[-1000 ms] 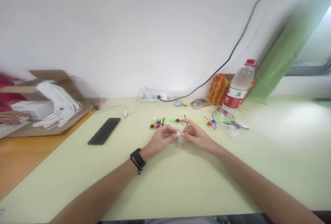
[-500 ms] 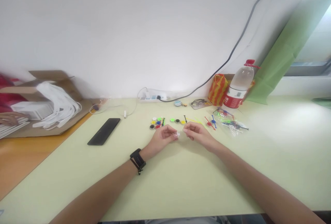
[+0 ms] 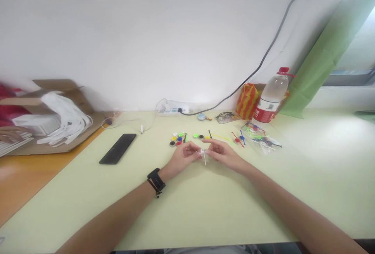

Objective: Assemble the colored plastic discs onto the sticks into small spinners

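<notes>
My left hand (image 3: 186,154) is closed, its thumb and fingers pinching a small white plastic piece (image 3: 202,151) in front of me. A thin white stick (image 3: 205,159) points down from the piece toward the table. My right hand (image 3: 220,153) meets it from the other side, thumb and a finger against the white part and the index finger stretched out above. Just beyond the hands lie several coloured round pieces (image 3: 174,138), and a black one (image 3: 201,136) with a green one (image 3: 195,135). To the right are a red stick piece (image 3: 237,140) and a blue one (image 3: 242,138).
Clear bags of coloured parts (image 3: 265,141) lie before a large bottle (image 3: 268,101). A black phone-like slab (image 3: 118,149) is on the left. Along the wall sit a power strip (image 3: 172,110) and cable. Another person's hand (image 3: 11,132) shows by a cardboard box (image 3: 88,127).
My right hand has moved left to meet the piece in my left hand. Its index finger has stretched out, and the white stick now shows between the hands.
</notes>
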The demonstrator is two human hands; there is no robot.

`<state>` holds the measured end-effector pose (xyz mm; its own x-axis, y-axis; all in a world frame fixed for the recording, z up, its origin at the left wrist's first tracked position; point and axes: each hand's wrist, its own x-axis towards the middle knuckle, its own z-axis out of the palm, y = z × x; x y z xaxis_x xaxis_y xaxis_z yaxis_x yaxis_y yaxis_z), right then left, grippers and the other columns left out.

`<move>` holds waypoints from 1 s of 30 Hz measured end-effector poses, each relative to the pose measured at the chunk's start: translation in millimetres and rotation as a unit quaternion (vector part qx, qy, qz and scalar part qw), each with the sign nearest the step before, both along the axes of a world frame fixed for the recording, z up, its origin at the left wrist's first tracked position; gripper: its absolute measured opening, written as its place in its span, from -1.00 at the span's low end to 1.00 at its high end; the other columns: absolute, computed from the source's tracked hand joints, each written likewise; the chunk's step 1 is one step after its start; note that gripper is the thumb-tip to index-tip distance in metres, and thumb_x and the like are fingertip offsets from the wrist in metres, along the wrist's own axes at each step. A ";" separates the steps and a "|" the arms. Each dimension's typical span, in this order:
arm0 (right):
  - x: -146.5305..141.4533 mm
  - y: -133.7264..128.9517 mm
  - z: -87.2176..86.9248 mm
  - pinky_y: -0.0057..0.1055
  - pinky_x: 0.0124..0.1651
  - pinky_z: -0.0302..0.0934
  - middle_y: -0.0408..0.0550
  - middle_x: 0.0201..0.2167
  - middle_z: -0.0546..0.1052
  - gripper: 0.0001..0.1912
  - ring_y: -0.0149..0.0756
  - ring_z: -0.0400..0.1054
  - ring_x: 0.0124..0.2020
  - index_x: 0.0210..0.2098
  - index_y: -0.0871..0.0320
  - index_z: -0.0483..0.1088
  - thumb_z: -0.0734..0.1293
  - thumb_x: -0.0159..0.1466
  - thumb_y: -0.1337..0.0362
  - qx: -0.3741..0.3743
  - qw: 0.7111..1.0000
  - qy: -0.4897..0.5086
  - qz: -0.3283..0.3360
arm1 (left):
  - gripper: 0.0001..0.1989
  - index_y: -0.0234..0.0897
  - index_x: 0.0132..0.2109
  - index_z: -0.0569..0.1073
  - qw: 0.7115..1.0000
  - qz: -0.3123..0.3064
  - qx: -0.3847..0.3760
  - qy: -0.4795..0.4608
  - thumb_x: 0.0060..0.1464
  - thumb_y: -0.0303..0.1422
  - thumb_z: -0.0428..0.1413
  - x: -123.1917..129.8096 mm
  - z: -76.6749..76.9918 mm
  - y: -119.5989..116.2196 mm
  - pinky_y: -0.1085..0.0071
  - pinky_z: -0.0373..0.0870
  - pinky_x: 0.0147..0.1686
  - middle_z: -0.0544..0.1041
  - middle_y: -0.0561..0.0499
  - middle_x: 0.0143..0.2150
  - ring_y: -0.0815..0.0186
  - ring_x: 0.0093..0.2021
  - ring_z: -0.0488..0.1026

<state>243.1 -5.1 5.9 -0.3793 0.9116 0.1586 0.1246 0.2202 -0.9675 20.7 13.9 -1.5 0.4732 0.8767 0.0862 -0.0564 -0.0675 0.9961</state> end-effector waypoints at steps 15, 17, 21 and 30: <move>-2.8 -1.7 2.5 -0.40 -0.37 0.22 -0.17 -0.42 0.42 -0.61 -0.38 0.28 -0.46 -0.29 0.10 0.34 0.40 0.27 -0.10 0.014 1.000 -0.006 -0.002 | -0.68 -0.32 -0.19 0.49 1.000 0.004 0.009 0.001 0.05 -0.21 0.38 -0.8 -1.6 1.1 0.26 0.56 -0.08 0.60 -0.04 -0.27 0.24 -0.21 0.61; -3.9 -2.4 1.9 -0.38 -0.36 0.29 -0.14 -0.34 0.48 -0.60 -0.37 0.32 -0.44 -0.19 0.07 0.34 0.43 0.24 -0.09 0.001 1.000 0.010 -0.008 | -0.68 -0.31 -0.18 0.50 1.000 -0.001 0.009 0.000 0.05 -0.20 0.37 -0.8 -1.4 1.2 0.24 0.56 -0.07 0.61 -0.05 -0.25 0.22 -0.18 0.61; -3.2 -2.3 1.6 -0.37 -0.37 0.32 -0.13 -0.32 0.52 -0.57 -0.37 0.35 -0.46 -0.06 0.05 0.33 0.44 0.24 -0.06 -0.013 1.000 0.009 -0.017 | -0.68 -0.31 -0.16 0.50 1.000 -0.006 0.014 0.001 0.08 -0.20 0.36 -0.7 -1.7 1.3 0.21 0.55 -0.05 0.62 -0.08 -0.23 0.21 -0.17 0.61; -2.4 -3.5 5.0 -0.35 -0.34 0.34 -0.09 -0.24 0.49 -0.54 -0.38 0.33 -0.44 0.04 0.05 0.42 0.41 0.27 -0.07 0.002 1.000 -0.001 -0.013 | -0.68 -0.30 -0.17 0.49 1.000 -0.004 0.012 0.001 0.08 -0.20 0.36 -0.9 -1.9 0.7 0.22 0.56 -0.04 0.62 -0.06 -0.23 0.22 -0.17 0.62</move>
